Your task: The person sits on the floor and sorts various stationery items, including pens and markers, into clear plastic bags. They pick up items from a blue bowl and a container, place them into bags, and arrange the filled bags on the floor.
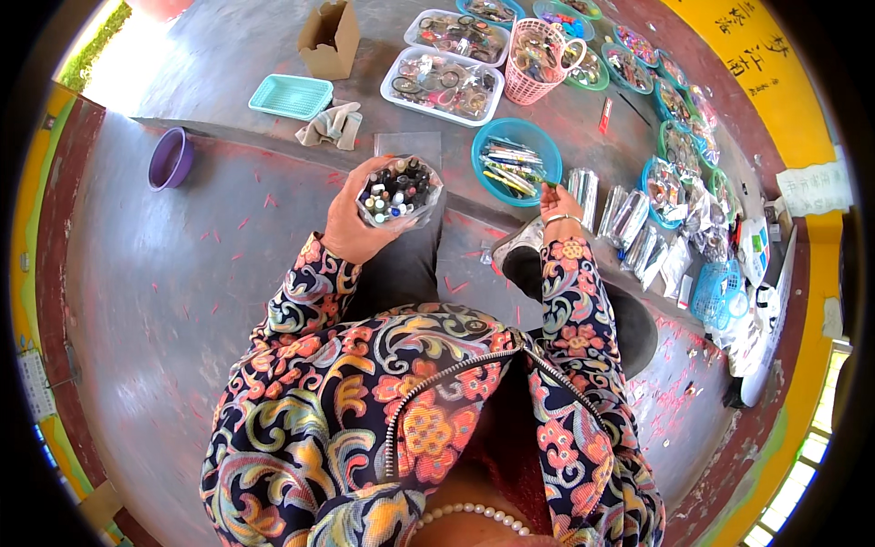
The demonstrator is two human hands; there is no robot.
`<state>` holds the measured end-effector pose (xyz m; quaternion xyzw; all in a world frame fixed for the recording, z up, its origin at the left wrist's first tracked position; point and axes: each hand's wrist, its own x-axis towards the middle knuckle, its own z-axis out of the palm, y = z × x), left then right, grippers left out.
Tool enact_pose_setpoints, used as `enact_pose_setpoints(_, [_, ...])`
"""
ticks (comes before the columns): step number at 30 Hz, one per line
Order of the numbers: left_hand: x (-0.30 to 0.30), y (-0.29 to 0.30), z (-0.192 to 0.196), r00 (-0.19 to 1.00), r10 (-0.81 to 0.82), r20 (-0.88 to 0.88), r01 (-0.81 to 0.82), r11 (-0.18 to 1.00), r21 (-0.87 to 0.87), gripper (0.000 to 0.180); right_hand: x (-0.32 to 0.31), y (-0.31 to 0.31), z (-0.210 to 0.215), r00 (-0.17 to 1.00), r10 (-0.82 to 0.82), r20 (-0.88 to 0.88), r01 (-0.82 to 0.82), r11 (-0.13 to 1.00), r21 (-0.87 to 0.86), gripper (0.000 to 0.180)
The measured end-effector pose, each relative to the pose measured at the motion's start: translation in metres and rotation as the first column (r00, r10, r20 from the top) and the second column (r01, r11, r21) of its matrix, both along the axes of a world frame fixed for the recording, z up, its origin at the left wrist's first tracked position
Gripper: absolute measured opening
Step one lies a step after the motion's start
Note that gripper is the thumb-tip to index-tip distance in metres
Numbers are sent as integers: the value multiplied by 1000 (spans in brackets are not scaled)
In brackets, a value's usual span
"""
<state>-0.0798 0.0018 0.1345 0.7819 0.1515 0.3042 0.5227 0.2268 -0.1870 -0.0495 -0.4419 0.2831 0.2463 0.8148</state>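
My left hand is wrapped round a clear plastic bag packed with pens. The pens stand upright, so mostly their dark, white and blue ends show. At the near right rim of a round blue basket, my right hand has its fingers pinched on a thin, greenish, pen-like thing, only partly visible. Loose white, yellow and dark pens lie inside that basket. Just right of my right hand lies a clear bundle of pens, with more wrapped bundles beyond it.
White trays and a pink basket of small goods stand at the back. Left of them are a cardboard box, a turquoise tray and a crumpled cloth. A purple basin sits lower, far left. Several filled baskets line the right.
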Motion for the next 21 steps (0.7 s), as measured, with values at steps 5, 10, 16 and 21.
enact_pose_setpoints(5, [4,-1,2,999,-39,-7,39,999,15,72,20,-13,-14,997,15,-70,-16,1000,-17,17])
enact_pose_setpoints(10, [4,3,-5,998,-61,15,62,996,-67,72,10,-22,-16,984,175,-22,-176,982,-73,16])
enact_pose_setpoints(16, [4,1,1,999,-52,-12,52,998,-33,69,-29,13,64,754,539,375,-535,836,-124,16])
enact_pose_setpoints(21, [0,2,-1,997,-75,18,76,993,-89,70,-99,55,174,416,620,665,-545,755,-364,12])
